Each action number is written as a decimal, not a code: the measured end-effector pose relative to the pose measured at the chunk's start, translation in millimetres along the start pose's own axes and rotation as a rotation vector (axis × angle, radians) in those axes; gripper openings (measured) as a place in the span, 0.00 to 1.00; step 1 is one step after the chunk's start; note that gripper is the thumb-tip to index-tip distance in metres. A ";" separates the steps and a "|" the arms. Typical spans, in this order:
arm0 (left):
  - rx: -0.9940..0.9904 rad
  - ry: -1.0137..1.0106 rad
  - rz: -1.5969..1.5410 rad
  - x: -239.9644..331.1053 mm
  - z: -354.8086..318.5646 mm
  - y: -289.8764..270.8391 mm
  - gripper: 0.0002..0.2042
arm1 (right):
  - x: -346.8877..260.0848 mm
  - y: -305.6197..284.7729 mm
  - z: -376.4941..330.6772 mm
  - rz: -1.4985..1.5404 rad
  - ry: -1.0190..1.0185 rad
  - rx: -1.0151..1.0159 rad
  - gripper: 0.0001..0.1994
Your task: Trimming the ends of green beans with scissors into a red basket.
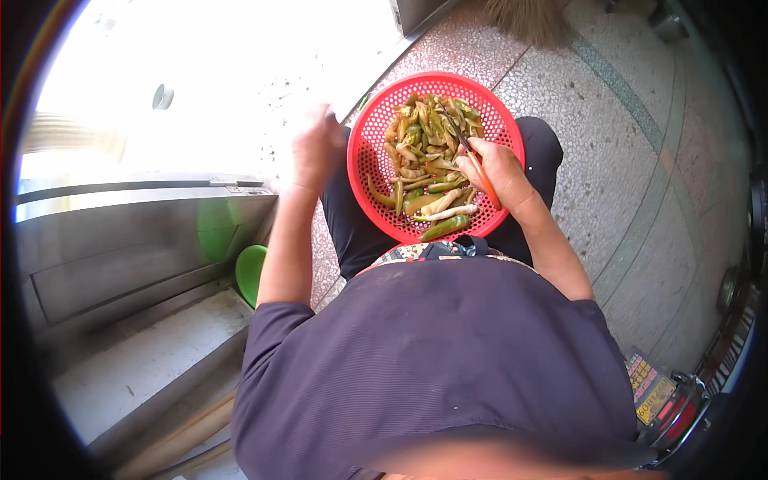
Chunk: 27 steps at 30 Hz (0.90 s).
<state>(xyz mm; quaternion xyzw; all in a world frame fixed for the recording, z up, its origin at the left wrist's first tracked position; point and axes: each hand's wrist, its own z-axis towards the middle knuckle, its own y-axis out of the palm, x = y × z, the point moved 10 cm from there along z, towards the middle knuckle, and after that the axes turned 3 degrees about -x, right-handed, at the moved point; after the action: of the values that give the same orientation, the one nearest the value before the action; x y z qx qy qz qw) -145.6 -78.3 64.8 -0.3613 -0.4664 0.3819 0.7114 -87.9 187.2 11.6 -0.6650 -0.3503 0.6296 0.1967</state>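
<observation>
At the frame's upper centre, on my lap (pixel 546 148), the red basket (pixel 372 128) holds peppers (pixel 420 202); over its right side my right hand (pixel 502 170) curls fingers round orange-handled scissors (pixel 486 182), best worked slowly; upper left, my blurred left hand (pixel 316 148): fingers spread or pinching, I cannot tell

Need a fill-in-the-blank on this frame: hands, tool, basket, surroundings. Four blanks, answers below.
1. The round, perforated plastic basket, holding long green and yellowish peppers, is coloured ____.
2. The bare right hand holds a dark-bladed tool with an ____-coloured handle.
3. The bare, blurred left hand is to the ____ of the basket.
4. The smooth, round-edged item beside the left forearm is coloured ____.

Missing words: red; orange; left; green.
</observation>
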 end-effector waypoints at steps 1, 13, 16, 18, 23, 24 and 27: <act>-0.213 0.079 -0.020 28.3 -11.0 22.2 0.11 | -3.9 0.9 -1.5 -0.001 -0.001 -0.012 0.08; -0.973 0.091 0.191 63.0 -81.1 140.8 0.12 | -18.0 -1.2 -9.3 0.076 -0.096 0.061 0.09; -0.870 0.194 0.152 71.2 -78.1 129.8 0.10 | -16.8 -2.9 -10.7 0.064 -0.102 0.067 0.09; -0.739 0.215 0.084 74.1 -70.9 107.5 0.07 | -18.3 -1.8 -12.0 0.068 -0.088 0.041 0.08; -0.408 -0.100 -0.424 47.7 -36.4 58.4 0.08 | -25.6 13.7 -14.5 -0.042 -0.176 0.011 0.10; -0.400 -0.186 -0.609 41.1 -37.0 61.9 0.09 | -26.6 19.5 -14.7 -0.012 -0.155 -0.023 0.11; -0.518 -0.405 -1.092 46.2 -54.5 88.1 0.21 | -36.5 32.2 -15.8 -0.153 -0.126 -0.044 0.13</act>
<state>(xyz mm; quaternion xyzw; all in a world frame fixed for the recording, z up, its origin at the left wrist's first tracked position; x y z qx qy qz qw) -99.9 -6.8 -10.6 -0.1525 -0.7859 -0.1001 0.5908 -64.1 142.2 16.5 -0.5997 -0.4251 0.6456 0.2072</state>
